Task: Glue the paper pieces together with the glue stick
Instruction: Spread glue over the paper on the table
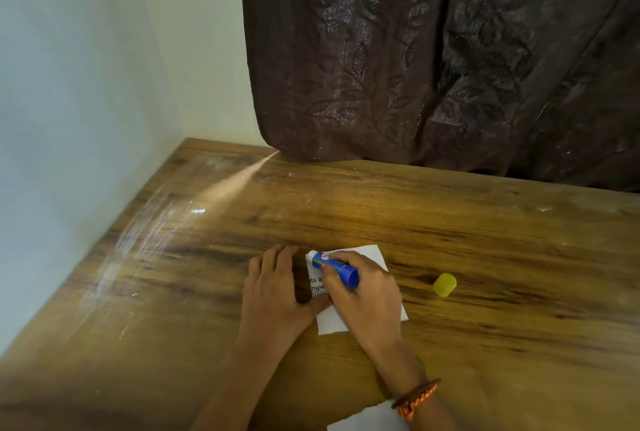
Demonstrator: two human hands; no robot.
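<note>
Blue glue stick (335,269) is gripped in the right hand (360,295) over paper (375,256); the left hand (273,288) lies flat, thumb pressing it. Yellow cap (444,285) lies nearer the surface's (485,240) right edge.

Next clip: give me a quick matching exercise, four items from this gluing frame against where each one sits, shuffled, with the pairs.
Items:
1. glue stick
2. yellow cap
3. left hand
4. torn paper piece

Places:
A. lying alone on the table
B. at the bottom frame edge
C. gripped in the right hand
D. flat on the wood, thumb on the printed paper

Pairs: 1-C, 2-A, 3-D, 4-B
</note>
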